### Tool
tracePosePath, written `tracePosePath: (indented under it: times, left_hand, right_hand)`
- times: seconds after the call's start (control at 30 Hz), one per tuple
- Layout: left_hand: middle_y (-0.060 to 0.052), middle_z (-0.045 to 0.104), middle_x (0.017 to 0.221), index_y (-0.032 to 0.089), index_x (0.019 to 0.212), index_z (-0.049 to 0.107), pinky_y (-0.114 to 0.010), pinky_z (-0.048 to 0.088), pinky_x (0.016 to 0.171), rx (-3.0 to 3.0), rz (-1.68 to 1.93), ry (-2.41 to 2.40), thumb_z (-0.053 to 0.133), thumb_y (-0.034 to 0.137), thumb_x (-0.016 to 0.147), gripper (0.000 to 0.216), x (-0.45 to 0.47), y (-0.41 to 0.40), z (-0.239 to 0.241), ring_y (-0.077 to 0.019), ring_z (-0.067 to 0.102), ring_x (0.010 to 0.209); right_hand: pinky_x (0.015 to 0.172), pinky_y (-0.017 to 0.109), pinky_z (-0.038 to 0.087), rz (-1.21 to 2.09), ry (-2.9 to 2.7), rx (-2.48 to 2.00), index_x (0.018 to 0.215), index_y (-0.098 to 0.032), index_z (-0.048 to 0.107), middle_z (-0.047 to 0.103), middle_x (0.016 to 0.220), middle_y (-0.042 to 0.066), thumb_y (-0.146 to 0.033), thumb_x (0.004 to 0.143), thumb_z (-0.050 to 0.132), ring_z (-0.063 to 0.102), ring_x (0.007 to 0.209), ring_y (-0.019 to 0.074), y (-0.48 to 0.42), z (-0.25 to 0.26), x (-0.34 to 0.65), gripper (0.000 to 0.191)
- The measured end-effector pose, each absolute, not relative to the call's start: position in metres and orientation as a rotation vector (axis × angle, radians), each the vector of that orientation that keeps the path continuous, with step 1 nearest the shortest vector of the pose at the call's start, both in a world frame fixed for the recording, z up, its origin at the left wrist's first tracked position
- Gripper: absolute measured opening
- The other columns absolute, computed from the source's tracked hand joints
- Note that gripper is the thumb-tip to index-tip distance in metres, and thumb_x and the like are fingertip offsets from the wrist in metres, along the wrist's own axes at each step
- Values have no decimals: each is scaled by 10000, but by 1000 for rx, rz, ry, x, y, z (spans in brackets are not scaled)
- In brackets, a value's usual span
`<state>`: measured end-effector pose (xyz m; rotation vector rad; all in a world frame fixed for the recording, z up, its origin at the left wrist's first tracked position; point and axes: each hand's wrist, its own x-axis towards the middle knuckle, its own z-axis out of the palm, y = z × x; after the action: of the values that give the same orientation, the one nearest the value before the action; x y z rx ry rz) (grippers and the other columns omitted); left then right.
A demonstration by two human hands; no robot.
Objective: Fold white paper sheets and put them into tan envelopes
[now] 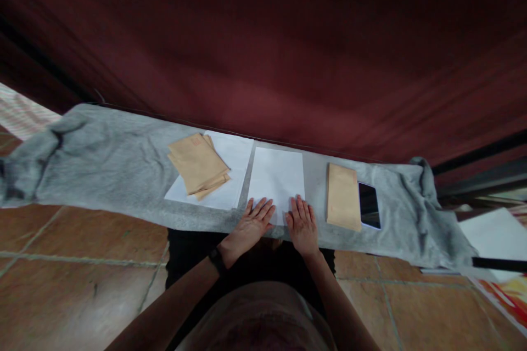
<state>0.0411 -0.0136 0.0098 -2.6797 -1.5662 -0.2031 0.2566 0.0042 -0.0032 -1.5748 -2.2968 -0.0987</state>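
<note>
A white sheet of paper (276,173) lies flat on the grey cloth in front of me. My left hand (254,221) rests on its near left corner, palm down with fingers stretched out. On the near right corner lies my right hand (303,225), also flat, its fingers extended. Left of the sheet, several brown envelopes (197,162) are fanned in a loose pile on top of a stack of white paper (233,156). To the right sits a neat stack of brown envelopes (343,194).
A phone (369,205) lies just right of the neat stack. Grey cloth (111,159) covers the long narrow surface, bunched at both ends. A dark red panel (263,66) rises behind it. White paper (494,233) is at the far right, above the tiled floor (82,279).
</note>
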Motion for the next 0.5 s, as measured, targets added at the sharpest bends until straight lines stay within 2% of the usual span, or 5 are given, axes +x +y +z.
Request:
tracePosePath:
  times: [0.13,0.3,0.5]
  left_hand:
    - [-112,437,1568,200,1468,452,-560,255,1220,-2705,-164,-1522,422,208,1013,456,37,-16,16,-256,347,1483]
    - [-130,440,1562,176,1459,444,-528,299,1212,-2716,-103,-1466,373,24,927,558,35,-21,22,-248,377,1466]
    - [-179,449,1545,126,1437,446,-501,328,1202,-2721,-94,-1426,377,-29,862,599,36,-25,23,-252,400,1452]
  right_hand:
    - [1191,495,300,-84,-2291,-1565,1562,-157,332,359,1600,149,-344,1066,356,351,1476,265,4,-4,257,530]
    - [1187,500,302,-86,-2287,-1565,1556,-153,347,371,1595,152,-356,1069,350,358,1471,272,4,-2,256,528]
    - [1184,500,312,-94,-2295,-1560,1556,-149,344,360,1599,160,-341,1068,358,356,1473,272,4,-1,256,526]
